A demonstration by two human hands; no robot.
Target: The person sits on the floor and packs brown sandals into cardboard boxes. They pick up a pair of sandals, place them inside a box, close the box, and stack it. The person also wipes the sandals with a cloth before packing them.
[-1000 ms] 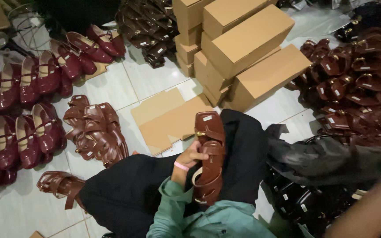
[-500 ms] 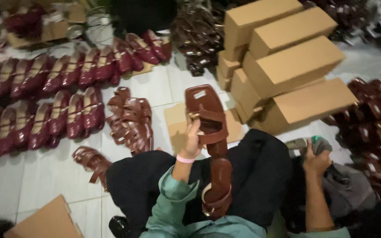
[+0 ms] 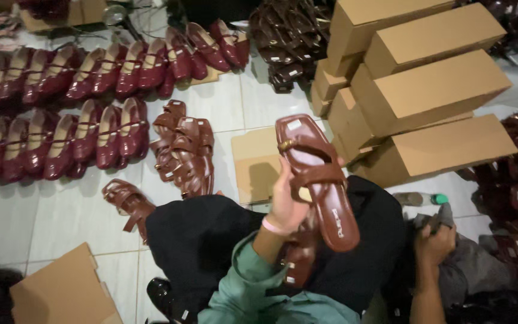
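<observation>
Since half a second ago the brown sandal [image 3: 316,180] has tilted so its toe points up and to the left, and the right hand [image 3: 434,243] has dropped from a small object down onto grey cloth [image 3: 469,273].

Head view: the left hand [image 3: 286,204] is clamped on the sandal from its left side, fingers hidden behind the sole, thumb near the straps. It holds the sandal above the lap, over black trousers [image 3: 211,240], with the heel end lowest. A pink band circles the wrist, and a green sleeve [image 3: 253,288] covers the forearm. A second brown sandal [image 3: 300,255] lies on the lap just beneath the first. The right hand rests at the right, fingers curled together on the grey cloth; whether it grips the cloth I cannot tell. Just beyond it a small bottle with a green cap [image 3: 418,198] lies on the floor. Stacked cardboard boxes [image 3: 427,90] stand behind. On the white tiled floor [image 3: 61,210] to the left sit rows of dark red shoes [image 3: 61,138], a pile of brown sandals [image 3: 184,153], and one loose sandal [image 3: 128,204] close to the knee.
</observation>
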